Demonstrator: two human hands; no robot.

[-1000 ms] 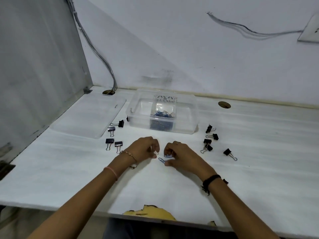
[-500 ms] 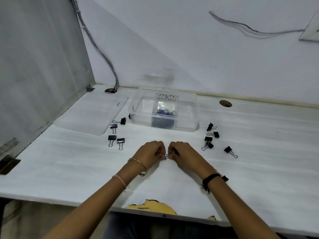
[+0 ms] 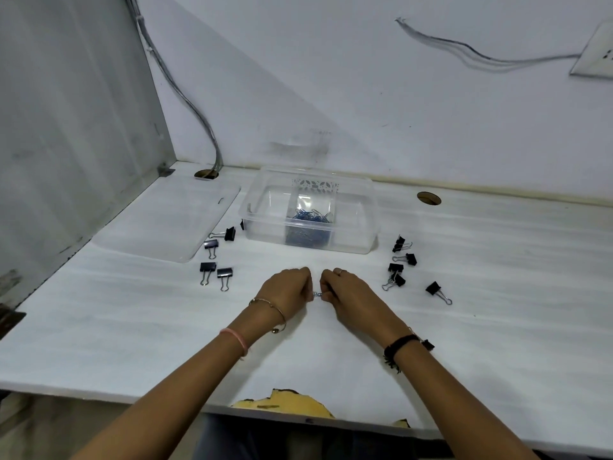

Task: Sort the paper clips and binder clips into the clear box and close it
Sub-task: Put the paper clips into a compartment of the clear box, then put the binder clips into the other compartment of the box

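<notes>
The clear box (image 3: 355, 242) stands open at the back of the white desk, with blue paper clips (image 3: 310, 216) piled in its middle compartment. Its clear lid (image 3: 172, 224) lies flat to its left. In front of the box my left hand (image 3: 288, 292) and my right hand (image 3: 345, 292) meet fingertip to fingertip, both pinching a blue paper clip (image 3: 317, 294) just above the desk. Black binder clips lie in two loose groups, one on the left (image 3: 215, 260) and one on the right (image 3: 403, 263).
A grey partition (image 3: 66, 127) walls the desk's left side. Cables drop into a hole (image 3: 206, 174) at the back left, and a second hole (image 3: 428, 198) sits at the back right. The desk's front edge is chipped (image 3: 285, 401) near my body.
A second ago my hands were slightly apart with a paper clip lying on the desk between them. They have closed together and now hold a clip between their fingertips.
</notes>
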